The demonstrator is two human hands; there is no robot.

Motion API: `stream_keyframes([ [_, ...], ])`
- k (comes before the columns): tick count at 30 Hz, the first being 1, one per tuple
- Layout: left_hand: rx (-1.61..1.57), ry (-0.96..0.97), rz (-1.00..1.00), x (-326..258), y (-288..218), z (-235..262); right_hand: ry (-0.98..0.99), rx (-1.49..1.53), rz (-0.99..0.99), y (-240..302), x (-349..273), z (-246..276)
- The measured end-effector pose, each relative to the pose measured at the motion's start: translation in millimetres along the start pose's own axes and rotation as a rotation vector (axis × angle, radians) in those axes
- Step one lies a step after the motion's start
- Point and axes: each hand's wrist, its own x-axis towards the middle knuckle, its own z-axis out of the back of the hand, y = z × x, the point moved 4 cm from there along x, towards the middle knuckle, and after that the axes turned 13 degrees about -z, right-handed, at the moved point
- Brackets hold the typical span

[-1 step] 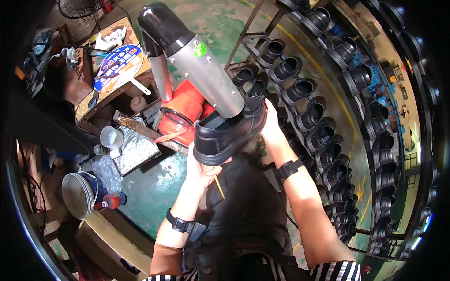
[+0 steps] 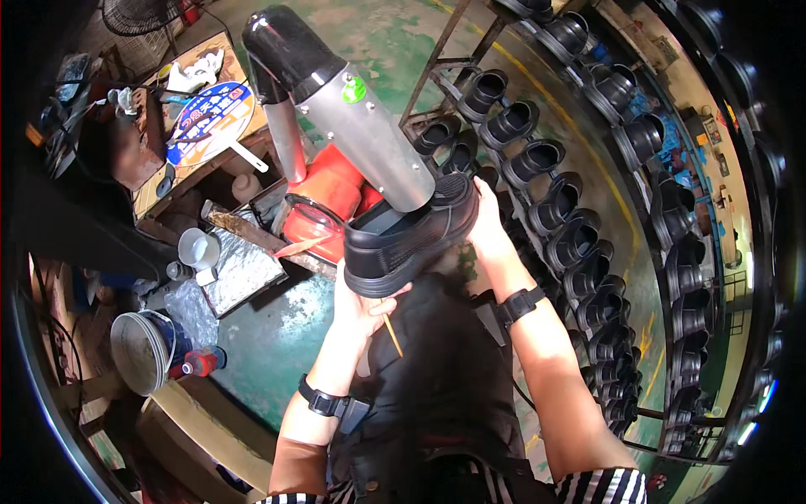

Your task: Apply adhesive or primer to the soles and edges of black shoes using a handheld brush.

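Left hand [image 2: 359, 304] is partly closed beneath the heel of a black shoe [image 2: 403, 248], supporting the sole from below; a thin yellowish stick [image 2: 393, 338] pokes out downward beside its fingers. The right hand [image 2: 489, 223] is curved around the toe end, thumb side up, so the shoe hangs between the two, above the person's dark lap, with its opening facing up. Just over that opening is the lower end of a wide metal tube [image 2: 369, 126], black at the top and dotted with rivets (whether the end goes inside the shoe, I cannot tell). Behind the heel is a red machine [image 2: 326, 189]. Each wrist wears a black band [image 2: 520, 307].

On the left, a round paper fan [image 2: 220, 118] with a white handle lies on a wooden table [image 2: 151, 191], near white gloves [image 2: 197, 74]. Lower down are a foil-covered tray [image 2: 239, 277], a clear cup [image 2: 200, 249], a bucket [image 2: 134, 349] and a red bottle [image 2: 201, 361]. To the right, rows of similar black shoes [image 2: 556, 203] fill metal racks.
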Motion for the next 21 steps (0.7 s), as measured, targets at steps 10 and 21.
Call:
stream_keyframes([
  [10,-0.153,-0.032,0.063,11,39,56,-0.279,-0.112,0.197,29,-25,-39],
  [21,0.024,-0.048,0.008,-36,26,53,-0.025,-0.146,0.149,-6,-49,-6],
])
